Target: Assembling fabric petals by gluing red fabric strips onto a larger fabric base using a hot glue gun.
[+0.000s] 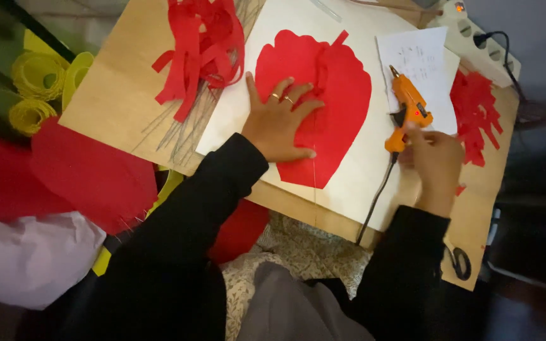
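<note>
While the left hand (277, 120) lies spread on the red paper (342, 101), the right hand (434, 161) grips the glue gun (409, 110)

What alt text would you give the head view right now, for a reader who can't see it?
Seen from above, the left hand presses flat on a large red paper shape lying on a white sheet, while the right hand grips an orange glue gun beside it. Red paper strips and yellow paper coils lie to the left.

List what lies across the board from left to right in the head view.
Yellow paper coils → red paper strips → left hand → red paper shape → glue gun → right hand → red scraps.
</note>
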